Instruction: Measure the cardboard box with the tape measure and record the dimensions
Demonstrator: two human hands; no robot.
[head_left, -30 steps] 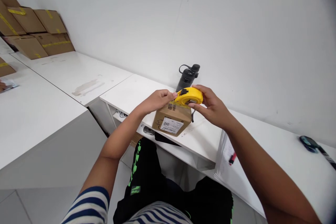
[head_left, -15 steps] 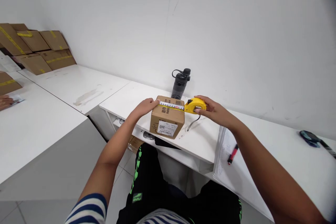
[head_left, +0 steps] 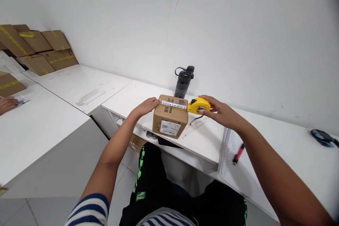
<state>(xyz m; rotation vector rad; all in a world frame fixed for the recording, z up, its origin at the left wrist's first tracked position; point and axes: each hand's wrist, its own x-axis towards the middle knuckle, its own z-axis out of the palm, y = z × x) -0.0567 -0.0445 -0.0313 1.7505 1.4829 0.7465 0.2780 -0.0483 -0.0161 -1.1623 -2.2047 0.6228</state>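
A small brown cardboard box (head_left: 169, 122) with a white label stands on the white desk (head_left: 203, 137) in front of me. My right hand (head_left: 215, 109) grips a yellow tape measure (head_left: 198, 105) just right of the box's top edge. Its white tape blade (head_left: 173, 105) lies stretched across the box top. My left hand (head_left: 147, 106) pinches the tape's end down at the box's left top edge.
A black water bottle (head_left: 183, 82) stands behind the box by the wall. A red pen (head_left: 238, 154) lies on papers (head_left: 229, 155) to the right. A dark object (head_left: 323, 137) sits far right. Stacked cardboard boxes (head_left: 37, 47) fill the far left; another person's hand (head_left: 6, 104) rests there.
The tape has been drawn out from above the box: my right hand carried the case rightward while my left hand held the end at the left edge. Since half a second ago, little moved.
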